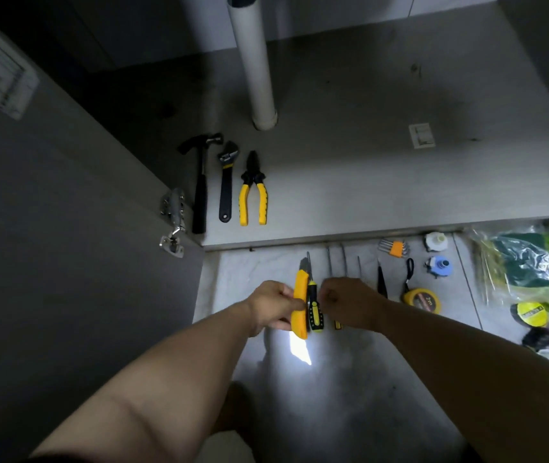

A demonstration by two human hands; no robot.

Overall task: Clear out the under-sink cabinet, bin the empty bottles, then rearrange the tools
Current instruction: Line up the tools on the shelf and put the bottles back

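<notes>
Left hand (271, 305) grips the utility knife (300, 290) mid-body, likely light, stiff, slick, blade toward 12 o'clock; right hand (349, 302), at 3 o'clock beside the screwdriver (314, 312), curled; its grasp I cannot tell.

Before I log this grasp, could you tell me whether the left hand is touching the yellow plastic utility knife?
Touching. The head view shows the left hand gripping the yellow plastic utility knife, fingers curled over its body.
</notes>
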